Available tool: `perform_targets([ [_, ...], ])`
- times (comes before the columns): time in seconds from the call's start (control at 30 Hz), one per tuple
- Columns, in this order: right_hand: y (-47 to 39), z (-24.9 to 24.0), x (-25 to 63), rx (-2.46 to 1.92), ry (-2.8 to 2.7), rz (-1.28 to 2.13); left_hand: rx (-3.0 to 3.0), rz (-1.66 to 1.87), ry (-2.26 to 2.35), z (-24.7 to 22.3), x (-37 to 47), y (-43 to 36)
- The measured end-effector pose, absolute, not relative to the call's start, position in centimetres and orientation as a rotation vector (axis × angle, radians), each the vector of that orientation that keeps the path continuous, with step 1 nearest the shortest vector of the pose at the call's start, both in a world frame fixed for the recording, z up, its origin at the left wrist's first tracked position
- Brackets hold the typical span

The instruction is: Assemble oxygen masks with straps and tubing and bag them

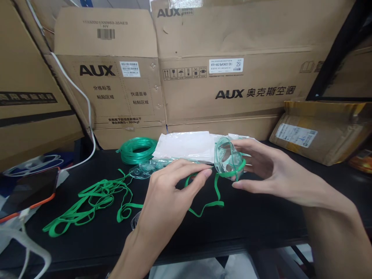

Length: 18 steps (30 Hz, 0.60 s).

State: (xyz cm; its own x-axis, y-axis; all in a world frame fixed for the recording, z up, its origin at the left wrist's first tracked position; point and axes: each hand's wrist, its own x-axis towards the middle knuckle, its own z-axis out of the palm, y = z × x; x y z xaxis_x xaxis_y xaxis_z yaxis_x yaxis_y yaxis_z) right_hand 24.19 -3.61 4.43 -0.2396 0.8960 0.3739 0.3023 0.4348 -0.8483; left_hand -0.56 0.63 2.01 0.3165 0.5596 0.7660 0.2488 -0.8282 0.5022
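A clear plastic face mask (225, 155) with a green rim stands above the black table, its edge between the thumb and curved fingers of my right hand (279, 174). Across its near side runs a green elastic strap (217, 190), whose slack dangles and loops down to the tabletop. Left of the mask, my left hand (171, 190) has thumb and forefinger pinched together on a thin green end of strap. Beyond that hand lie more clear plastic mask pieces (148, 169), partly covered by it. A tangled heap of green elastic strap (95, 199) spreads to its left.
Behind the hands are a coil of green tubing (138, 150) and white plastic packets (184, 144). Large cardboard boxes (192, 93) wall off the back. A taped parcel (316, 133) sits at right; a phone (31, 192) with white cables is at left.
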Motion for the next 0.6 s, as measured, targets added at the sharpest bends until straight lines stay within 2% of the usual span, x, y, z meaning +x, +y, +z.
perform_targets([
  [0.43,-3.6,4.0,22.9,-1.022,-1.874,0.783,2.309,1.490,0.920,2.1,-0.5,0.3],
  [0.6,-3.5,3.8,22.3,-0.943,-1.879,0.815,2.331,1.522,0.859,1.9,-0.4,0.3],
])
